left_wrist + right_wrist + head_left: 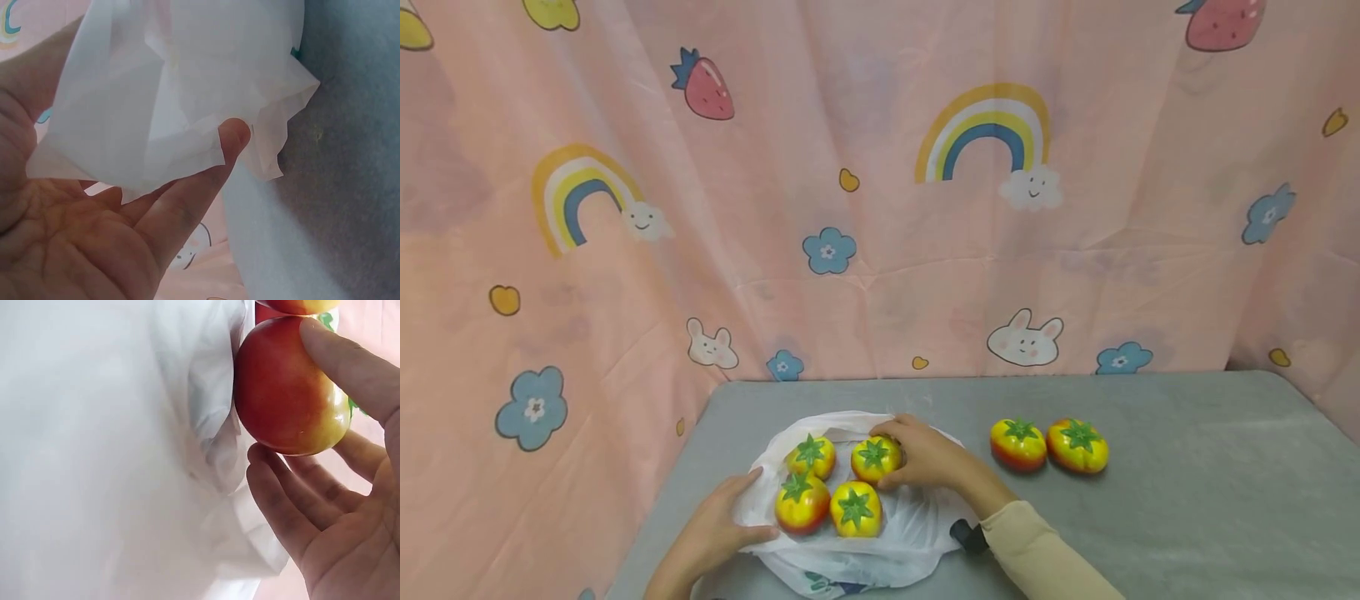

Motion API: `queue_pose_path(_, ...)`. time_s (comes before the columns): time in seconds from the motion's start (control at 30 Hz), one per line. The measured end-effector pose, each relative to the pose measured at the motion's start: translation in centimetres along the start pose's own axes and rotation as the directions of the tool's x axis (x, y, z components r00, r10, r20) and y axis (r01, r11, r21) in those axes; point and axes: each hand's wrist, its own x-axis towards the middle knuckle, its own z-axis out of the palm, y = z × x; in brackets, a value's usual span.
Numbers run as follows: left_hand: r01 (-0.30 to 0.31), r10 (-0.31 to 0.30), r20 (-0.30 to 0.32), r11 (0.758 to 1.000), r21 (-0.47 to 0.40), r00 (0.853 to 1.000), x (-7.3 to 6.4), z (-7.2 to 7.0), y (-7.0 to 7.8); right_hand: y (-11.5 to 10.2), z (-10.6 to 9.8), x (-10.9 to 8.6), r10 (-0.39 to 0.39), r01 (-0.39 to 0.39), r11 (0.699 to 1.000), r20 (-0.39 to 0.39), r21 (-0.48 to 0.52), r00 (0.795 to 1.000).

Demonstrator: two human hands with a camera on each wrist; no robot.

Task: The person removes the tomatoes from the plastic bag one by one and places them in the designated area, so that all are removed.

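A white plastic bag lies spread at the table's front, its mouth facing up. Several yellow-and-red tomatoes with green star-shaped tops sit in it. At the bag's left rim, my left hand has thumb and fingers spread apart against the thin plastic. The left wrist view shows its fingers fairly straight, palm bare. My right hand holds the far-right tomato at the bag's mouth. In the right wrist view the thumb touches this tomato above, with fingers round its lower side.
Two more tomatoes, one beside the other, stand on the grey table right of the bag. A small black object shows by the right wrist. Behind the table hangs a pink patterned curtain.
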Motion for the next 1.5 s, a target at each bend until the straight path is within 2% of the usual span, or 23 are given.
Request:
queue_pose_path(0.23, -0.009, 0.009, 0.002, 1.000, 0.012, 1.000, 0.1, 0.0, 0.0, 0.7, 0.2, -0.3, -0.048, 0.048, 0.998, 0.001, 0.032, 0.999)
queue_pose_path(0.5, -0.012, 0.012, 0.005, 1.000, 0.004, 1.000, 0.0, 0.0, -0.2, 0.9, 0.5, -0.5, -0.018, 0.018, 0.998, -0.004, 0.055, 1.000)
queue_pose_path(0.77, 0.008, -0.008, 0.007, 1.000, 0.004, 1.000, -0.1, 0.1, -0.2, 1.1, -0.1, -1.6, -0.042, 0.046, 0.997, -0.056, 0.064, 0.998)
queue_pose_path(1.1, 0.014, -0.014, 0.006, 1.000, -0.005, 1.000, -0.1, 0.0, -0.2, 0.6, -2.0, -3.7, -0.014, 0.023, 0.996, -0.110, 0.089, 0.994)
queue_pose_path(1.27, 0.030, -0.030, 0.012, 1.000, -0.004, 0.999, 0.0, 0.1, -0.1, 0.3, -2.8, -4.7, 0.049, -0.034, 0.994, -0.148, 0.107, 0.988)
queue_pose_path(1.5, 0.027, -0.027, 0.011, 1.000, -0.002, 1.000, 0.1, 0.2, -0.1, 0.7, -3.7, -6.1, 0.081, -0.062, 0.993, -0.198, 0.102, 0.977)
